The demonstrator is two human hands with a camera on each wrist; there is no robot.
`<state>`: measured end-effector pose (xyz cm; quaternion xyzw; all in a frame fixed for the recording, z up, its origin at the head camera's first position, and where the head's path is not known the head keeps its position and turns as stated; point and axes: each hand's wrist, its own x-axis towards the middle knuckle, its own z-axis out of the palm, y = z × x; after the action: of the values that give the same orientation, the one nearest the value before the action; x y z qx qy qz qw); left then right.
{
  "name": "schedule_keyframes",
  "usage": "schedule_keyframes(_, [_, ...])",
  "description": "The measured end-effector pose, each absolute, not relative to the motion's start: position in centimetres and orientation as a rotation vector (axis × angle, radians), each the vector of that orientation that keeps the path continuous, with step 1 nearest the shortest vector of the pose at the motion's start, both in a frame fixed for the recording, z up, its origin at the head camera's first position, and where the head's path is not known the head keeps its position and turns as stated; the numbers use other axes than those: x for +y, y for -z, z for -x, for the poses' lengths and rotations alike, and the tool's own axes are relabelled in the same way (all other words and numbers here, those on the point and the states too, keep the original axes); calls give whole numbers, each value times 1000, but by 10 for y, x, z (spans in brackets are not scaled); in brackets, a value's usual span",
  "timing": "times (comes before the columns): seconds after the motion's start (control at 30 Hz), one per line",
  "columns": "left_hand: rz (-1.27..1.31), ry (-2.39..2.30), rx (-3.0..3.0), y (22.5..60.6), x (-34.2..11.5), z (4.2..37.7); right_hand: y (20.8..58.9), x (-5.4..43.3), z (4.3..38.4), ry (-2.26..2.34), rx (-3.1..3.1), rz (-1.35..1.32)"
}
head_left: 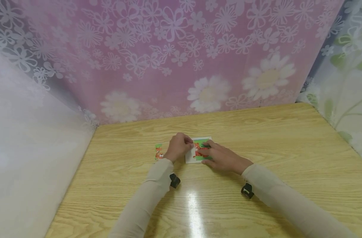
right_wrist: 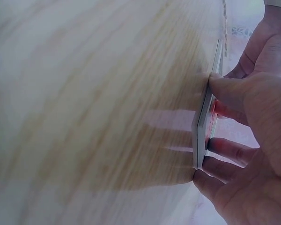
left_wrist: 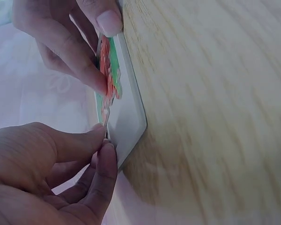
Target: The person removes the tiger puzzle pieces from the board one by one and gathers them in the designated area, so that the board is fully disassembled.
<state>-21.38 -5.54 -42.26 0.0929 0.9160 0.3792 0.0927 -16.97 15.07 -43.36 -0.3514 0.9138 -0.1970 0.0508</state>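
A flat white puzzle board [head_left: 190,158] lies on the table, its right part covered by joined pieces showing an orange tiger on green [head_left: 198,158]. My left hand [head_left: 178,146] is at the board's far left; its thumb and fingertips pinch the edge of a thin puzzle piece [left_wrist: 107,116] against the picture. My right hand [head_left: 223,158] holds the board from the right: the thumb [right_wrist: 227,91] is on the near edge, and other fingers press the picture and right edge. A loose tiger piece [head_left: 158,154] lies left of my left hand, partly hidden by the wrist.
The wood-grain table [head_left: 228,205] reaches out on all sides of the board. Behind it hangs a pink flowered curtain [head_left: 169,82], with pale cloth [head_left: 29,138] along the left. Each wrist carries a black camera mount [head_left: 175,180].
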Motion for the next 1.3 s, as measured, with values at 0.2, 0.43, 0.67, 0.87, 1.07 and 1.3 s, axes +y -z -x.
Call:
schedule_keyframes(0.2, [-246,-1115,2758,425,-53,215,434,150,170,596,2785,1089])
schedule_keyframes(0.43, [-235,-1106,2805,427,-50,215,433,150,169,594,2788,1094])
schedule_keyframes(0.67, [-209,-1097,2806,425,-49,215,432,150,170,588,2786,1112])
schedule_keyframes(0.87, [-210,-1086,2801,424,-48,215,430,149,169,586,2780,1094])
schedule_keyframes(1.07, [-179,-1054,2817,424,-46,215,430,150,169,586,2781,1106])
schedule_keyframes(1.3, [-123,-1058,2807,424,-45,215,431,150,170,595,2780,1120])
